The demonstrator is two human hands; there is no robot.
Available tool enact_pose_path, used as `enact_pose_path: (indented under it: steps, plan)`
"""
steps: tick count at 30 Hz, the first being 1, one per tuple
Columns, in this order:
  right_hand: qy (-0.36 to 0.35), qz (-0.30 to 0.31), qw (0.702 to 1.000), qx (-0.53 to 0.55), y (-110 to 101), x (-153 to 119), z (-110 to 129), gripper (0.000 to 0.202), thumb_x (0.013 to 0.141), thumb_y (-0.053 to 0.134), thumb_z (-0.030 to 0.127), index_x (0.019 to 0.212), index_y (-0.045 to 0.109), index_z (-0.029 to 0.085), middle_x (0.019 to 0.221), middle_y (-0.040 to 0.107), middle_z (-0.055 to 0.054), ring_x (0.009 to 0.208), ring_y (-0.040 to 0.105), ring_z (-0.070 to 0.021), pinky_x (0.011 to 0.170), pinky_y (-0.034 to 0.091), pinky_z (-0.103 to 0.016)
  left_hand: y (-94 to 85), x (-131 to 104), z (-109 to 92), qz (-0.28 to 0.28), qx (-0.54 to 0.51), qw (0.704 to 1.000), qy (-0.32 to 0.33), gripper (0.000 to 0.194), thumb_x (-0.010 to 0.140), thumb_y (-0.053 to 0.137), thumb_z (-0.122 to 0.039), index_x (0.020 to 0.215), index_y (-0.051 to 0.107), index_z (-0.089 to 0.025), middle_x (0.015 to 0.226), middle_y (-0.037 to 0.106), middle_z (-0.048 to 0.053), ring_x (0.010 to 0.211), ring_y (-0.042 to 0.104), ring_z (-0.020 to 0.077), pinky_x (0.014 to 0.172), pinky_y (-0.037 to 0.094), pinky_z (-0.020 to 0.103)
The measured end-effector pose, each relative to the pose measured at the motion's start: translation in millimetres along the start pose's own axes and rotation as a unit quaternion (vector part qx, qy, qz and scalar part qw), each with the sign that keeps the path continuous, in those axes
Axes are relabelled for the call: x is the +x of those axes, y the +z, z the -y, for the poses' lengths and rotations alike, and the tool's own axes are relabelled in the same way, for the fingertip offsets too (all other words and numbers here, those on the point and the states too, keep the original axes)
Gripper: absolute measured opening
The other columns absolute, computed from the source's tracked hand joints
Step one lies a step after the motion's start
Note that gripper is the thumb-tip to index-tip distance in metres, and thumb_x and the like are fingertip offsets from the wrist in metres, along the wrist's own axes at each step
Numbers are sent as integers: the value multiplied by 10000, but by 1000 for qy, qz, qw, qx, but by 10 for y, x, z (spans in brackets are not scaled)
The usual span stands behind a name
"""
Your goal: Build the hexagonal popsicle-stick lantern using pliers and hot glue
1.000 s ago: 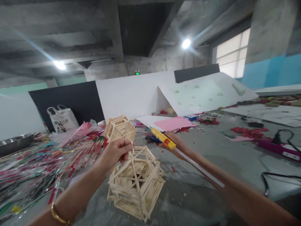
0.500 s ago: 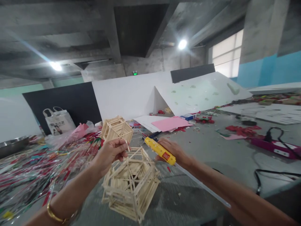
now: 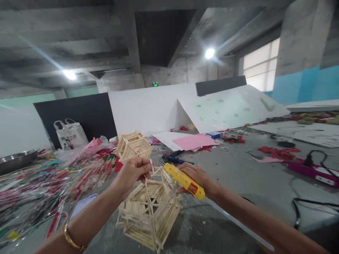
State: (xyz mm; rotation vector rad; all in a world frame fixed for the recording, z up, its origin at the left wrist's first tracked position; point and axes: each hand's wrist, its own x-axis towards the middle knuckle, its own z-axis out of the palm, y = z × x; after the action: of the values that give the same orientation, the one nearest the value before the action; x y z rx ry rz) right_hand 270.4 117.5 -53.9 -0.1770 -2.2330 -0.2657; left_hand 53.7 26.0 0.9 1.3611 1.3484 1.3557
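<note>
Between the thumb and fingers of my left hand (image 3: 137, 168) is a short wooden stick (image 3: 151, 165), pinched above the far side of a stick-built lantern frame (image 3: 150, 211). My right hand (image 3: 196, 176) is wrapped round a yellow hot glue gun (image 3: 185, 180), a clear glue stick (image 3: 238, 222) trailing from its back end. The gun's nozzle points left, close to the short stick; whether they touch I cannot tell. The lantern frame rests on the grey table, many-sided, with spokes meeting at its top. A second stick-built frame (image 3: 135, 146) stands behind my left hand.
Plastic-wrapped craft sticks (image 3: 87, 176) are heaped on the left beside a metal bowl (image 3: 18, 158). Dark blue pliers (image 3: 173, 157) and pink paper (image 3: 196, 141) lie beyond the gun. A purple power strip (image 3: 315, 173) and black cable (image 3: 296, 208) are on the right.
My left hand with the stick and my right hand with the glue gun have shifted slightly, bringing the nozzle lower and nearer the stick. The whole view has moved a little.
</note>
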Motion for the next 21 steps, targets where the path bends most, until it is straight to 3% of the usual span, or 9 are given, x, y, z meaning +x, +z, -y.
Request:
enact_pose_path:
  steps: [21]
  plan:
    - [-4, 32, 998, -54, 23, -24, -5, 465, 832, 374, 607, 711, 510, 179, 661, 580, -23, 591, 524, -117, 501, 298, -256, 170, -49, -15, -13, 2, 999, 37, 252, 595, 718, -297, 709, 582, -118, 484, 559, -37, 418, 496, 71, 367, 354, 158]
